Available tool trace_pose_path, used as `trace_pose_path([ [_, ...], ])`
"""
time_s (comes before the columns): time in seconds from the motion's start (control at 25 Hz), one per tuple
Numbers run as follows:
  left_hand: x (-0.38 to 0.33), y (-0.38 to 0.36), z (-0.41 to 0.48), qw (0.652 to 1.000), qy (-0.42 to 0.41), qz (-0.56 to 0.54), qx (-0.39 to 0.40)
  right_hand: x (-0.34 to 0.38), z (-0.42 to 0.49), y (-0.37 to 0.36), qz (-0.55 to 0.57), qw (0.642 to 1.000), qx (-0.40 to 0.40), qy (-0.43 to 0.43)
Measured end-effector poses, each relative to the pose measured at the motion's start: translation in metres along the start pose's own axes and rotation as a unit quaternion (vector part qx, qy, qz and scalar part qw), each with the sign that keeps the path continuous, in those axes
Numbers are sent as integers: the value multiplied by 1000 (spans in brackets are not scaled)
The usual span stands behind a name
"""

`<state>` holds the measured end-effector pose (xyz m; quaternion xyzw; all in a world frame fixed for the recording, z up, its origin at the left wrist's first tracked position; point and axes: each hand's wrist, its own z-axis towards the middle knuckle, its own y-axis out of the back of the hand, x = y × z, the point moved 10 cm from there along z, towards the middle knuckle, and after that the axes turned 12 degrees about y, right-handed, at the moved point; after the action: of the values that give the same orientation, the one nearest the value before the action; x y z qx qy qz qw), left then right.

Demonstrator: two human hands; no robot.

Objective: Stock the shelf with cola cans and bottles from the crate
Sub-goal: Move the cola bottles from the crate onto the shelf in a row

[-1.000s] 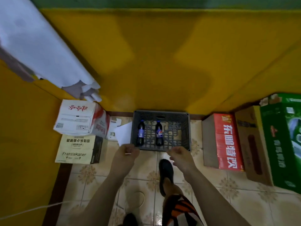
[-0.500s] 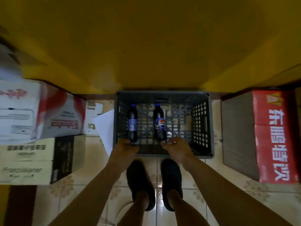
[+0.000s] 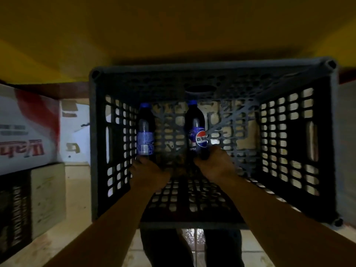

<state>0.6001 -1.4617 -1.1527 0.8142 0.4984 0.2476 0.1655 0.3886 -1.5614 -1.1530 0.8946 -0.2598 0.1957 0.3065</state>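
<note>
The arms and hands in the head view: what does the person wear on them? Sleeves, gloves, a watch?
The left forearm and the right forearm are bare up to the picture's edge: no sleeves show. The left hand and the right hand have no gloves. I see no watch, ring or band, though the light is dim.

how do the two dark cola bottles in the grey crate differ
The left dark cola bottle shows its label's white printed panel; the right dark cola bottle shows a red, white and blue round logo. The left one is beside the grey plastic crate's left wall, the right one nearer the middle. Both have blue caps.
</note>
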Motion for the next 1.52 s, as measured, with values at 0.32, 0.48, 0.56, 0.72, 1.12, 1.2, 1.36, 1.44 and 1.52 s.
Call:
trace_pose_path([
  [0.32,-30,24,22,958,14,-23,-286,-11,43,-15,-39,999,-38,0],
  [0.48,-48,-9,48,979,-64,-186,-54,-20,53,-28,-20,1000,-18,-14],
  [0.56,-59,-21,56,969,-71,-237,1,-19,62,-31,-21,1000,-6,-11],
  [0.72,-67,-33,59,967,-64,-241,56,-24,70,-33,67,997,23,-25],
  [1.12,-36,46,-89,872,-54,-373,312,25,-78,16,326,944,13,-52],
  [1.2,-21,55,-129,861,-57,-388,323,39,-115,32,370,926,-12,-72],
  [1.36,1,87,-225,832,-93,-438,327,92,-189,76,415,906,-60,-51],
  [1.44,12,113,-275,819,-123,-453,329,121,-227,98,423,901,-88,-40],
  [1.52,26,143,-319,813,-145,-461,326,154,-266,119,441,890,-110,-30],
])
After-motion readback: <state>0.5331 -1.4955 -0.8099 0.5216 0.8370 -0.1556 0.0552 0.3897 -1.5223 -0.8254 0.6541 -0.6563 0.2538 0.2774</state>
